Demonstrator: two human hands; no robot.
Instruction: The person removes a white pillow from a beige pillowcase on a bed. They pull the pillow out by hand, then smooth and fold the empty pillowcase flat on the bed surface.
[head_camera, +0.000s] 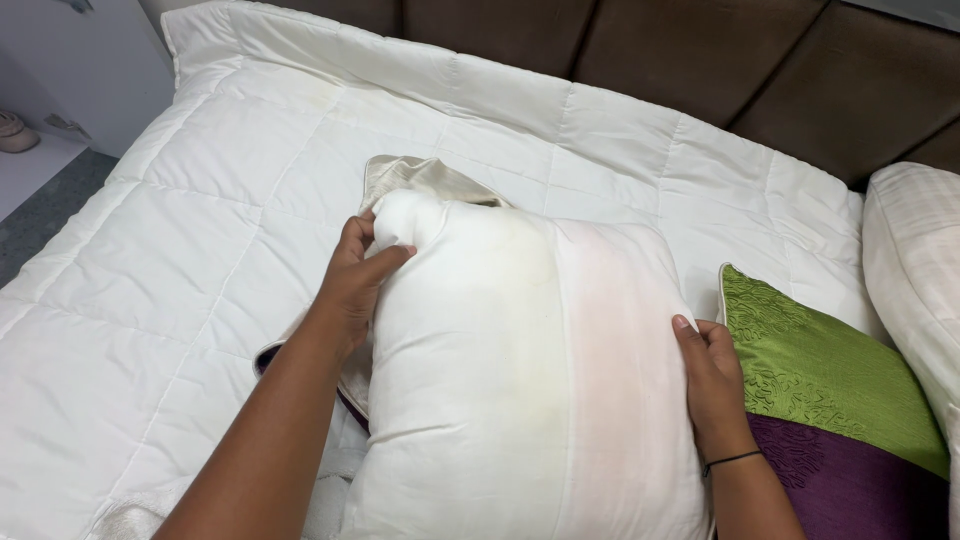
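hands (530, 310) gripping white pillow (530, 400) between them

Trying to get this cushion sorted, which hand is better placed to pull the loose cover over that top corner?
Probably the left hand: it grips the white pillow's top corner beside the cream cover. The right hand holds the far edge.

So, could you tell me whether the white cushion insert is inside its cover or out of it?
Mostly out: the white cushion insert lies bare, the cream cover bunched behind its corner, which the left hand pinches.
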